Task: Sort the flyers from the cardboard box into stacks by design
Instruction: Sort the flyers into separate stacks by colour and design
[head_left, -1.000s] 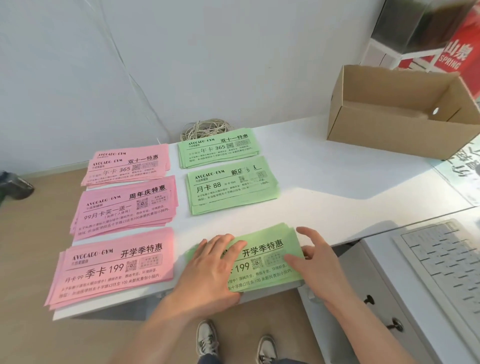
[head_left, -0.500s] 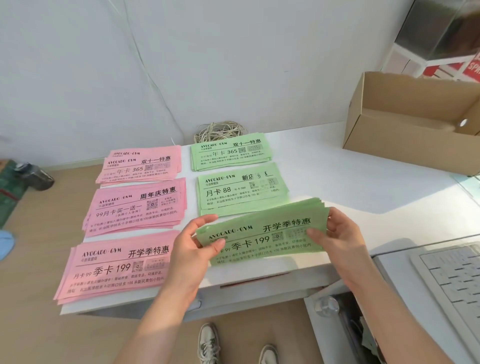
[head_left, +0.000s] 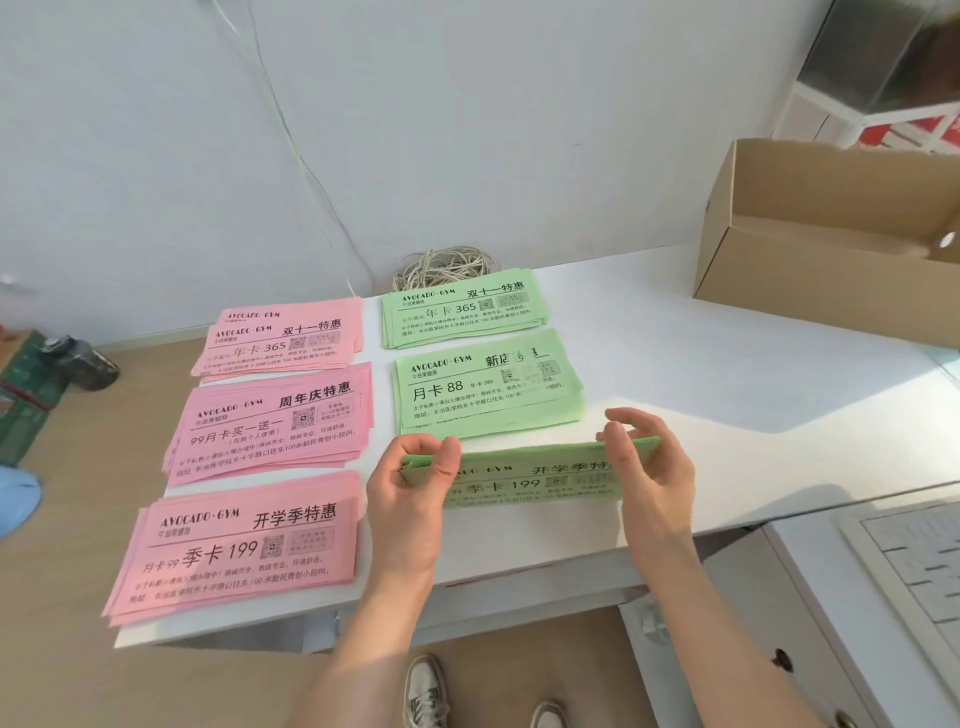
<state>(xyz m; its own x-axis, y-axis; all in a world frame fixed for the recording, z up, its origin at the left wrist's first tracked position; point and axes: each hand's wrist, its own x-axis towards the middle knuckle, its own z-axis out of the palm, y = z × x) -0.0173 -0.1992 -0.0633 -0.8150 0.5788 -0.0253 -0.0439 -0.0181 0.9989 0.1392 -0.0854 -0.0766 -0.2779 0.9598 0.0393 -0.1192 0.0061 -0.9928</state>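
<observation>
White desk (head_left: 701, 364) against a pale wall. At six o'clock, both hands have the green stack (head_left: 530, 475). The left hand (head_left: 410, 499) pinches its left end and the right hand (head_left: 649, 478) its right end, each grip narrow and holding paper, the stack tipped up on its long edge. Two green stacks (head_left: 483, 387) lie flat at twelve o'clock, three pink stacks (head_left: 270, 421) at nine. The box (head_left: 810, 265) sits open at two o'clock.

Three pink stacks (head_left: 280, 338) (head_left: 270, 421) (head_left: 239, 545), three green stacks (head_left: 460, 306) (head_left: 488, 384) (head_left: 530, 480) (one held in two hands (head_left: 410, 499) (head_left: 652, 467)), one cardboard box (head_left: 831, 270)
</observation>
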